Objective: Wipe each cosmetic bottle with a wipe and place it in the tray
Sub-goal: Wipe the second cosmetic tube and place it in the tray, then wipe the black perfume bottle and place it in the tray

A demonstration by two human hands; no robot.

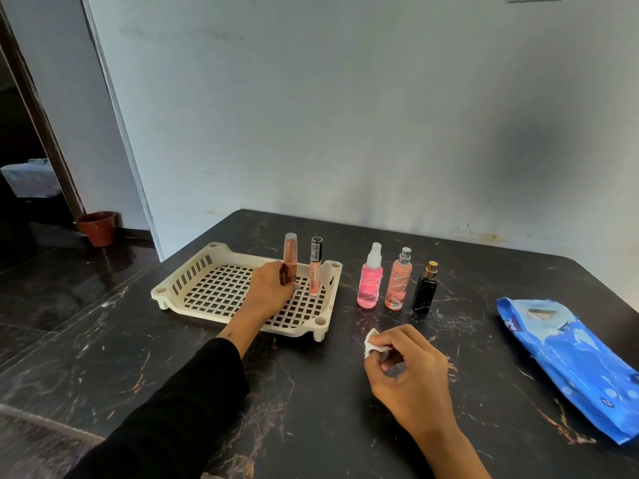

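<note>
While our left hand [268, 288] closes around the lower part of the copper-coloured tube [289, 261], we stand it upright on the grid floor of the cream tray [193, 271], so the step in hand looks like the placing of a wiped item. Our fingers wrap the tube's base, and we cannot tell whether it already rests on the grid or hangs just above it. Just beside it, toward the tray's right wall, the peach lip gloss [315, 267] with a black cap stands upright, apart from our fingers.

Our right hand [411, 368] hovers over the dark marble table [311, 409] in front of the tray's near right corner, thumb and fingertips pinching a small crumpled white wipe [374, 343].

Beyond that hand three bottles wait in a row on the table, outside the tray: the pink spray bottle [370, 281], the peach spray bottle [398, 281] and the black bottle [426, 290] with a gold cap. None touches the next. At the far right lies the blue wipes pack [574, 368].

By our judgement two items are done and three remain. The next move calls for letting the tube go without tipping it or the gloss beside it, since both are tall and narrow on an open grid, then reaching for the pink bottle, nearest the tray.
</note>
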